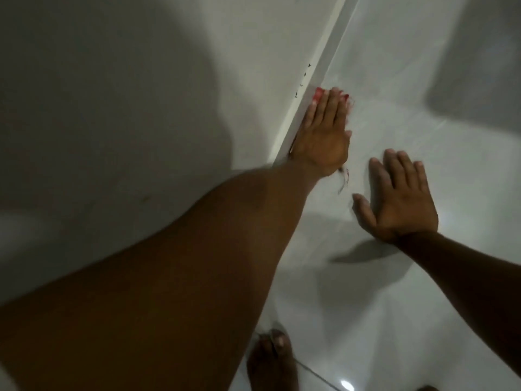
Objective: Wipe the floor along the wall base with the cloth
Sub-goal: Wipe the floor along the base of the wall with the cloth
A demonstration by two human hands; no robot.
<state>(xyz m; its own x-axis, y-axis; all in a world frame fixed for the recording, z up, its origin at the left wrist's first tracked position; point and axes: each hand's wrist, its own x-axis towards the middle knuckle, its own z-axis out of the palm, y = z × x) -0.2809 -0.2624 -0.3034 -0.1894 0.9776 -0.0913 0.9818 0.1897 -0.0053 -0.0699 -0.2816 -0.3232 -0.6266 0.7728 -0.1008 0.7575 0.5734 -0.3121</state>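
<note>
The floor (394, 80) was pale glossy tile, smooth, reflecting a light spot. The wall (112, 80) above it was matt painted plaster with dark marks near the skirting (318, 69), which looked smooth. The cloth (318, 93) on the floor was red fabric with frayed threads.

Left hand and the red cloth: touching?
Touching. The head view shows the left hand lying flat on top of the red cloth, with the cloth's red edge poking out beyond it.

Head view, steeply down, close overhead
</note>
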